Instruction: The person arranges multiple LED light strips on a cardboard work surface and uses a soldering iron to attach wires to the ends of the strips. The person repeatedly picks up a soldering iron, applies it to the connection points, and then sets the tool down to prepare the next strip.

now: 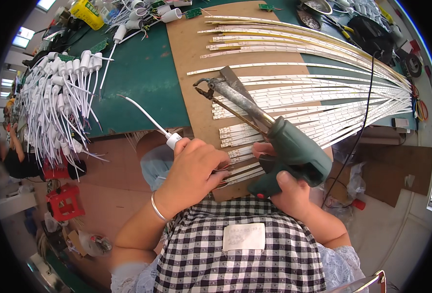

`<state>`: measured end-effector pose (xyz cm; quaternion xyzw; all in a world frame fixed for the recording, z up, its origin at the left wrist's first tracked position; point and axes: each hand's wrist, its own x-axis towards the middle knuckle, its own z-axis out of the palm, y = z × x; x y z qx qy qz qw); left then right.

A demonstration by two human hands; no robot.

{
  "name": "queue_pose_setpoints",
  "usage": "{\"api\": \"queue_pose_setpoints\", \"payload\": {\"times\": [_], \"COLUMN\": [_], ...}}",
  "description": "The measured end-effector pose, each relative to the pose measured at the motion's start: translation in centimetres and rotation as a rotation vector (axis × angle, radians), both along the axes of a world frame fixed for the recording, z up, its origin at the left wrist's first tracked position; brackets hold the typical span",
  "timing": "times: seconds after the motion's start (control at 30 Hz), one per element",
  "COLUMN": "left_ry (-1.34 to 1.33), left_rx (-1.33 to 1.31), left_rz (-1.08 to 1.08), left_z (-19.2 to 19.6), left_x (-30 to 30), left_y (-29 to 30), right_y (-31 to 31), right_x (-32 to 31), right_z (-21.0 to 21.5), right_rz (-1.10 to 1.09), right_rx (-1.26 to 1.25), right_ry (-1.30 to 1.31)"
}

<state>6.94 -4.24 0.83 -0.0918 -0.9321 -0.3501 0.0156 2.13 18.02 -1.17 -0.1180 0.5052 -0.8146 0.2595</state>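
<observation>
My left hand [194,163] is closed on a white plastic end cap [173,139], with its white cable [145,113] sticking out to the upper left. Thin wires show at my left fingertips, beside the ends of the nearest LED strips [247,173]. In my right hand [294,193] is a dark green soldering gun [301,149], gripped by its handle. Its metal tip [208,88] points to the upper left, above the strips, and looks apart from my left hand. Many long white strips lie fanned over a brown board [189,53], gathered at the far right.
A heap of white capped cables [60,97] hangs over the left table edge. More caps [171,15] and green circuit boards [194,13] lie at the back, near a yellow bottle [87,13]. A black cord [367,107] crosses the strips. A red stool [65,201] stands at lower left; another person [16,151] sits beyond.
</observation>
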Motion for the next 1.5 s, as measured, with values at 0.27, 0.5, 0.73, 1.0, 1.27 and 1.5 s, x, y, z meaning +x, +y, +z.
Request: {"api": "queue_pose_setpoints", "payload": {"times": [0.27,0.5,0.73,1.0,1.27,1.5], "left_ry": [0.089,0.051,0.133,0.165,0.142,0.080], "left_rx": [0.070,0.198,0.126,0.063,0.035,-0.002], "left_rz": [-0.003,0.134,0.101,0.117,0.037,0.030], "left_z": [-1.1,-0.3,-1.7,-0.9,-0.5,-0.5], "left_x": [0.9,1.2,1.5,1.6,1.8,2.2], "left_y": [-0.9,-0.3,-0.6,0.0,0.1,-0.1], "right_y": [-1.4,-1.0,0.4,-0.3,0.1,0.5], "right_x": [-0.2,0.1,0.8,0.2,0.5,0.6], "right_z": [0.2,-0.2,0.7,0.0,0.6,-0.4], "right_rz": [-0.059,-0.005,0.121,0.105,0.163,0.179], "right_rx": [0.036,0.086,0.086,0.067,0.080,0.140], "right_ry": [-0.060,-0.054,-0.159,-0.164,-0.203,-0.136]}}
